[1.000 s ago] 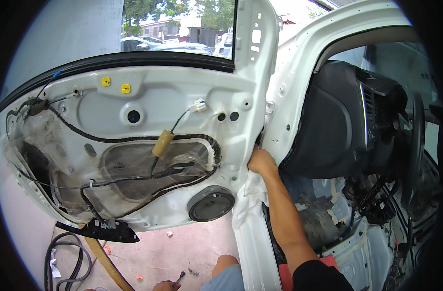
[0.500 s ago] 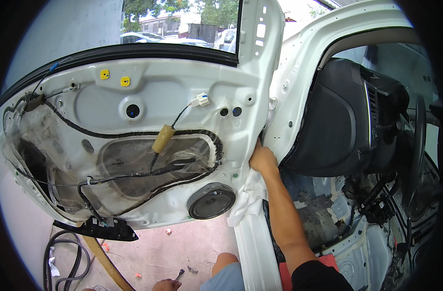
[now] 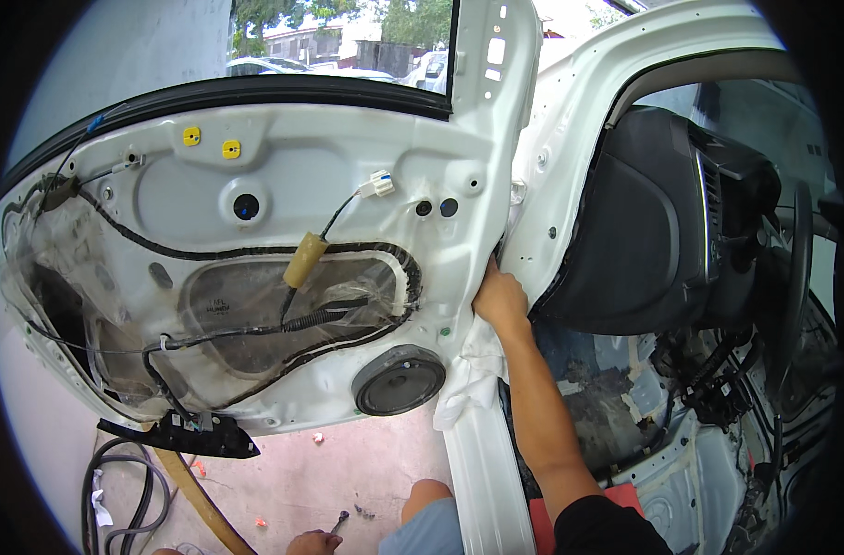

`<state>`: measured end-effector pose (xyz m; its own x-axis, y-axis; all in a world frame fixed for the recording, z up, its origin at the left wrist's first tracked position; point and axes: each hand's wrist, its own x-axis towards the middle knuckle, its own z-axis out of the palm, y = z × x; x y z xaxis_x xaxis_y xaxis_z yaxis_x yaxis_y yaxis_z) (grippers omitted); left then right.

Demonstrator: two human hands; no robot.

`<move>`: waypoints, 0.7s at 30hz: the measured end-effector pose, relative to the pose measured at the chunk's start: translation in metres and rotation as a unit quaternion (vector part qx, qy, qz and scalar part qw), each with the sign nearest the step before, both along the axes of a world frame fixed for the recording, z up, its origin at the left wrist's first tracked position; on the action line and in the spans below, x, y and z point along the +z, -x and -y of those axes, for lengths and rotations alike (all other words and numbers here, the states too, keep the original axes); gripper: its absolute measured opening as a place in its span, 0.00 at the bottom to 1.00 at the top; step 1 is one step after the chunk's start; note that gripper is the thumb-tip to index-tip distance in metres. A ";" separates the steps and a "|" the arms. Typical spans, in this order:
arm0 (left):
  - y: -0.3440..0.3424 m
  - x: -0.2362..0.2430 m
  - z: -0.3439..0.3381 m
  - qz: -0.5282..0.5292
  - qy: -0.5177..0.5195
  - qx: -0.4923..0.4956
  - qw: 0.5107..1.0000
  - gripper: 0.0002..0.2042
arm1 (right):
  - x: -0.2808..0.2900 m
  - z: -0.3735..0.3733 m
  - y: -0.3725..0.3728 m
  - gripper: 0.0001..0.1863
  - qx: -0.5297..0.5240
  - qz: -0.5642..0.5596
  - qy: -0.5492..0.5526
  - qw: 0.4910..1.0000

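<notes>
My right hand [image 3: 501,301] reaches into the gap between the opened white car door [image 3: 320,139] and the door pillar [image 3: 542,199], at hinge height. Its fingers are hidden in that gap, so what they touch does not show. White crumpled sheeting [image 3: 468,381] hangs just below it over the sill. Low at the bottom edge, my left hand [image 3: 314,544] is closed on a small dark tool with a rounded head [image 3: 342,517]; its exact kind cannot be made out. The door is stripped of its trim, with a round speaker [image 3: 400,381] and a white connector [image 3: 378,184] on a wire showing.
A black dashboard [image 3: 630,222] and bare cabin floor [image 3: 588,379] lie to the right. Black rubber strip [image 3: 144,490] coils on the pink ground beside a curved brown strip [image 3: 200,499]. Several small fasteners [image 3: 364,511] lie near my left hand. A dark trim piece [image 3: 181,437] hangs under the door.
The door appears shifted slightly left in the picture. My right hand stays in the gap, and my left hand keeps hold of the dark tool.
</notes>
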<state>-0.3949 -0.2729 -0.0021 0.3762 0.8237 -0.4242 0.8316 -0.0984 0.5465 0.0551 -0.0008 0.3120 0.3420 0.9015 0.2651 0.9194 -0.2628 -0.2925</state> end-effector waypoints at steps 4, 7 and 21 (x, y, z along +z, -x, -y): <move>0.001 -0.001 0.003 0.032 -0.031 0.002 0.999 0.26 | -0.004 -0.002 0.003 0.42 -0.017 -0.027 -0.052 0.998; 0.002 -0.003 0.003 0.018 -0.027 -0.004 0.999 0.26 | -0.005 -0.004 0.002 0.44 -0.010 -0.004 0.006 1.000; 0.003 -0.008 -0.003 -0.065 0.046 0.001 0.997 0.22 | 0.004 -0.003 0.003 0.40 -0.002 0.003 -0.015 1.000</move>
<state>-0.3981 -0.2701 -0.0100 0.3110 0.7797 -0.5435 0.8962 -0.0502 0.4408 0.0518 0.0020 0.3164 0.3434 0.8921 0.2937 0.9205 -0.2577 -0.2937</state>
